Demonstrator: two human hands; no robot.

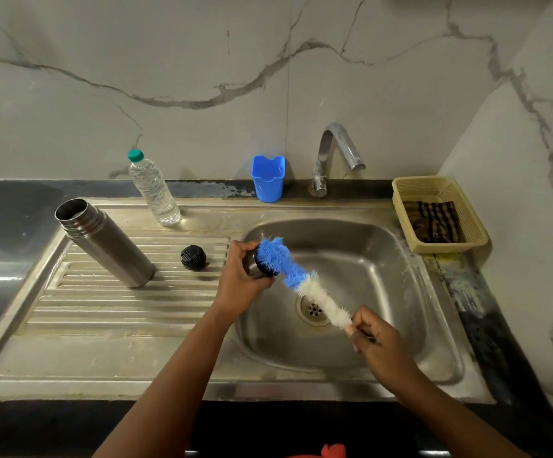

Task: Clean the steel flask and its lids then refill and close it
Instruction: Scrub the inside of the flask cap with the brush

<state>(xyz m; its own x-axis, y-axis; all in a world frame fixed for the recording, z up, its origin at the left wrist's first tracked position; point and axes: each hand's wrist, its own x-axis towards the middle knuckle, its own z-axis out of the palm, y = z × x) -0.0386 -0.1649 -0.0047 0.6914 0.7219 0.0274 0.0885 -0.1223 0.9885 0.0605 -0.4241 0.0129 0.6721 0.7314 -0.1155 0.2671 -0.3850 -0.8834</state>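
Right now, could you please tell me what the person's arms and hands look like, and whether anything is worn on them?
Both forearms are bare, no sleeves in view. The left hand and right hand show no gloves, rings, watch or bracelet.

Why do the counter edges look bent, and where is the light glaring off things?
Head view: the wide-angle lens bows the steel sink's front rim and the wall seams; soft glare sits on the ribbed steel drainboard and the curved chrome tap; the open steel flask shows dull highlights; the blue-and-white bottle brush bristles look slightly soft, while both hands stay fairly sharp.
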